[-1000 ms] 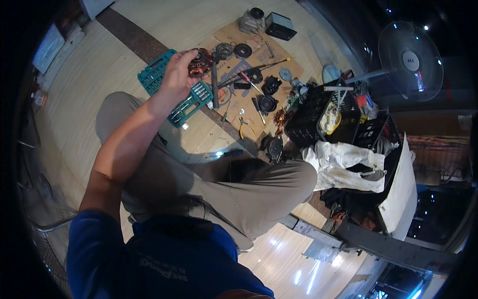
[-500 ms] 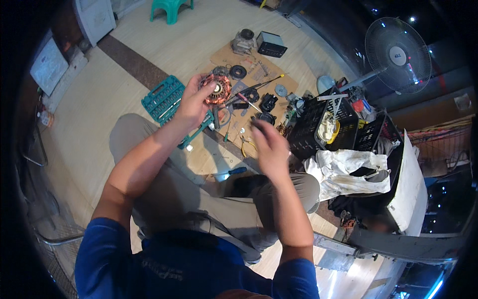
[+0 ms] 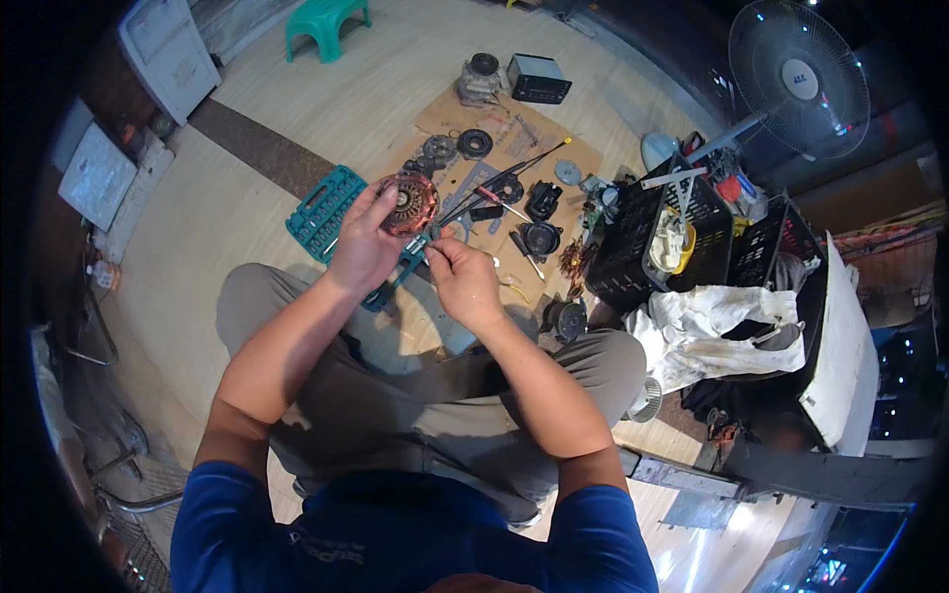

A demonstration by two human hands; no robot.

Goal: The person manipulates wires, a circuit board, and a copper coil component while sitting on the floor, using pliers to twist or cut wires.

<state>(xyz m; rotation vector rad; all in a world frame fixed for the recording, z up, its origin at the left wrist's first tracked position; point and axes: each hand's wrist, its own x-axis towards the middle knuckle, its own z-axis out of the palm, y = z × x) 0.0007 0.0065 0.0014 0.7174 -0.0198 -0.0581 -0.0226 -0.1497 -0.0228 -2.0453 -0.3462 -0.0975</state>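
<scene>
My left hand (image 3: 364, 242) is closed around the edge of a round copper-wound motor armature (image 3: 413, 210), with its flat face and centre hub turned up toward me. Close beside the armature's lower edge is my right hand (image 3: 470, 287), thumb and fingertips pressed together in a pinch. Whatever the pinch holds is too small and hidden to make out. Under and behind my left hand lies an opened teal socket-set case (image 3: 321, 219). A red-handled screwdriver (image 3: 502, 203) rests on the cardboard sheet (image 3: 554, 143) beyond my hands.
Several dark round parts, including a black ring (image 3: 474, 144), lie on the cardboard. A car radio (image 3: 540, 81) stands at its far edge. To the right are a black crate (image 3: 618, 259), white cloth (image 3: 682, 346) and a standing fan (image 3: 797, 79). A green stool (image 3: 328, 25) stands far left.
My right hand has come left and inward, from over the parts to beside the armature. The armature has tilted slightly in my left hand. The whole view has shifted a little.
</scene>
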